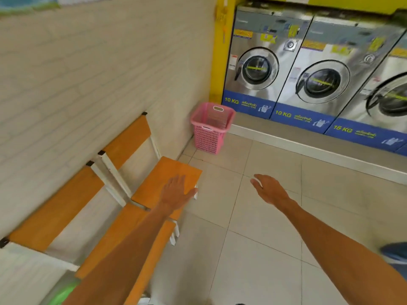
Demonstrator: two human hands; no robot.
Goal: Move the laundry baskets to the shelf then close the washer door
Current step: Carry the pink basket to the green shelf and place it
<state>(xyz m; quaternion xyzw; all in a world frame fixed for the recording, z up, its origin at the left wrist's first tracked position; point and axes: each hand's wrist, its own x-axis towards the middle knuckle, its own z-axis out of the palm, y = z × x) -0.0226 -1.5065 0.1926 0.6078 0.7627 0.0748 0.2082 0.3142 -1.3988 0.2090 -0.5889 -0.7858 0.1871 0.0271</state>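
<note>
A pink slotted laundry basket [210, 126] stands upright on the tiled floor in the corner, between the white brick wall and the first washer. It looks empty. Three steel front-loading washers line the back wall: the left one [259, 62], the middle one [323, 82] and the right one [392, 100], cut off by the frame edge. The doors in view look closed. My left hand [176, 192] reaches forward over an orange chair seat, palm down, fingers spread, holding nothing. My right hand [266, 188] is stretched out over the floor, fingers apart and empty. Both are well short of the basket.
Two orange chairs with white frames [141, 172] stand against the left wall. A raised grey step [308, 142] runs under the washers. Something green [63, 293] shows at the bottom left, and a blue thing [396, 252] at the right edge. Open tiled floor lies ahead.
</note>
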